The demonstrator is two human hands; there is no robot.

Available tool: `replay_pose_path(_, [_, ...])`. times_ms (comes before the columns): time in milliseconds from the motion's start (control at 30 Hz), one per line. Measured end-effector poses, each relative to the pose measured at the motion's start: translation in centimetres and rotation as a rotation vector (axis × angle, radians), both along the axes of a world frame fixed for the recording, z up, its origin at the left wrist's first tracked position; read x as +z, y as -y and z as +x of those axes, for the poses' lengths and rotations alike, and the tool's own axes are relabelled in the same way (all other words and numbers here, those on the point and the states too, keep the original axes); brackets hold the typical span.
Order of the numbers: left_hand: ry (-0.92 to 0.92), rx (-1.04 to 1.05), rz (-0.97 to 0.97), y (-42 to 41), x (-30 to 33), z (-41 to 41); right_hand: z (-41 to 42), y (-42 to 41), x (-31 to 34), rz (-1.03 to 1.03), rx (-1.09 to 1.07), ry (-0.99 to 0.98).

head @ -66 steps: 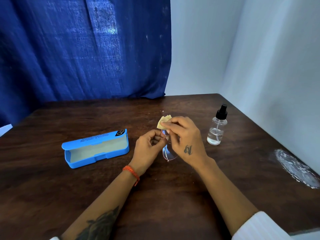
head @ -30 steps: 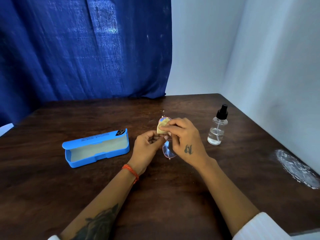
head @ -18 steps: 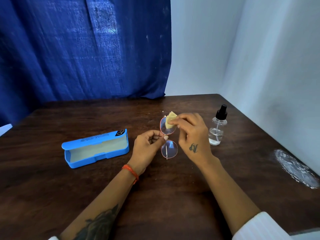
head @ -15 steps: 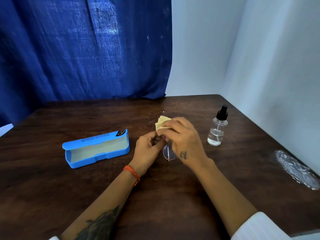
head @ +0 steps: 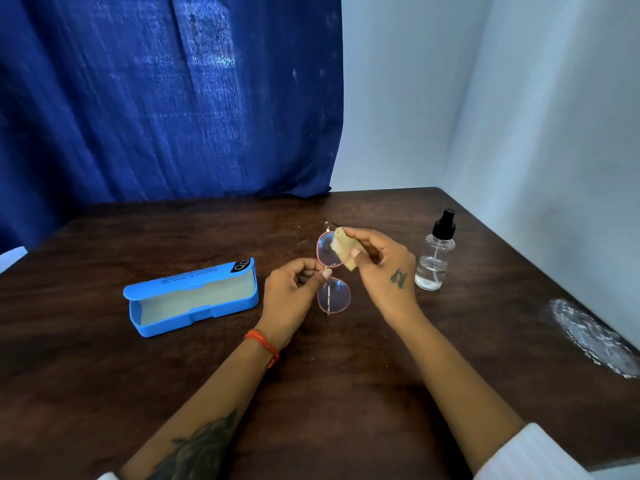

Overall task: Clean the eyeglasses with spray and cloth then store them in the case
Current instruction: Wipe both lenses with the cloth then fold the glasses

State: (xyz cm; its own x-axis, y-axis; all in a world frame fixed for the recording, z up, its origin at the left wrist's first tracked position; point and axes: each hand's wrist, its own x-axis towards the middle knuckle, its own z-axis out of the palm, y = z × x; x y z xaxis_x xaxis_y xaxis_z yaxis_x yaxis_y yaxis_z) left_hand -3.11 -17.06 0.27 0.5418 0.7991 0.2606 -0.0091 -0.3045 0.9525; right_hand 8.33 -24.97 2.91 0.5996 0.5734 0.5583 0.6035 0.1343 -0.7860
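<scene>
Pink-rimmed eyeglasses (head: 334,295) are held upright above the dark wooden table (head: 346,375), one lens over the other. My left hand (head: 292,296) pinches them at the bridge. My right hand (head: 382,268) holds a small yellow cloth (head: 343,249) folded against the upper lens. The blue case (head: 194,299) lies open on the table to the left, nothing in it. A clear spray bottle (head: 434,258) with a black nozzle stands upright just right of my right hand.
A blue curtain (head: 156,98) hangs behind the table's far edge. White walls (head: 554,133) close the far right corner. A white powdery smear (head: 595,337) marks the table near its right edge.
My right hand has shifted right and up with the cloth, uncovering both lenses; half a second ago it covered most of the glasses. The left hand's hold is unchanged.
</scene>
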Motion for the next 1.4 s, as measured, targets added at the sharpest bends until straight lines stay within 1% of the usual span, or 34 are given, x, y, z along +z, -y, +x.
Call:
replay_pose_path(67, [0.009, 0.016, 0.000, 0.0, 0.1, -0.2, -0.2, 0.1, -0.1, -0.017, 0.058, -0.173])
replay_pose_path(133, [0.016, 0.033, -0.005, 0.0, 0.2, -0.3, -0.4, 0.3, -0.2, -0.011, 0.105, -0.289])
replay_pose_path(200, [0.016, 0.049, -0.005, 0.0, 0.2, -0.3, -0.5, 0.4, -0.2, -0.024, 0.126, -0.332])
replay_pose_path(267, [0.029, 0.059, 0.003, -0.1, 0.2, -0.3, -0.5, 0.5, 0.1, -0.085, 0.150, -0.344])
replay_pose_path(333, [0.042, 0.054, 0.004, -0.1, 0.2, -0.3, 0.2, 0.8, 0.5, -0.148, 0.195, -0.399])
replay_pose_path(400, [0.048, 0.049, -0.005, -0.1, 0.2, -0.3, 1.2, 1.2, 0.8, -0.159, 0.160, -0.430])
replay_pose_path(433, [0.049, 0.049, -0.006, -0.1, 0.2, -0.3, 1.6, 1.4, 0.8, -0.142, 0.087, -0.373])
replay_pose_path(500, [0.059, 0.044, -0.009, -0.2, 0.3, -0.3, 1.6, 1.5, 0.8, -0.097, -0.051, -0.132])
replay_pose_path(533, [0.071, 0.039, -0.015, -0.2, 0.4, -0.3, 1.2, 1.5, 0.6, -0.078, -0.053, 0.001])
replay_pose_path(600, [0.087, 0.039, -0.027, -0.2, 0.4, -0.3, 0.0, 1.3, -0.1, -0.089, 0.022, 0.239])
replay_pose_path(667, [0.095, 0.043, -0.045, -0.3, 0.5, -0.5, -0.7, 1.0, -0.8, -0.132, 0.085, 0.427])
replay_pose_path(733, [0.120, 0.034, -0.067, -0.3, 0.7, -0.6, -0.4, 0.9, -0.9, -0.145, 0.122, 0.483])
replay_pose_path(800, [0.124, 0.027, -0.072, -0.3, 0.7, -0.6, 0.1, 0.9, -0.8, -0.154, 0.145, 0.464])
replay_pose_path(867, [0.105, 0.022, -0.063, -0.2, 0.7, -0.5, 0.4, 1.0, -0.6, -0.186, 0.152, 0.380])
replay_pose_path(1033, [0.152, 0.046, -0.124, -0.5, 0.7, -0.4, 0.6, 1.7, 0.0, -0.290, 0.136, -0.010])
replay_pose_path(1133, [0.210, 0.053, -0.179, -0.4, 0.7, -0.3, 0.2, 2.4, -0.5, -0.298, 0.159, -0.349])
replay_pose_path(1233, [0.260, 0.051, -0.229, -0.1, 0.6, -0.1, -1.0, 2.7, -0.8, -0.308, 0.242, -0.689])
replay_pose_path(1300, [0.297, 0.052, -0.277, 0.0, 0.7, 0.0, -1.3, 2.9, -0.4, -0.221, 0.257, -0.876])
replay_pose_path(1400, [0.365, 0.045, -0.369, -0.1, 0.8, 0.0, -1.2, 3.5, 0.1, 0.061, 0.229, -1.210])
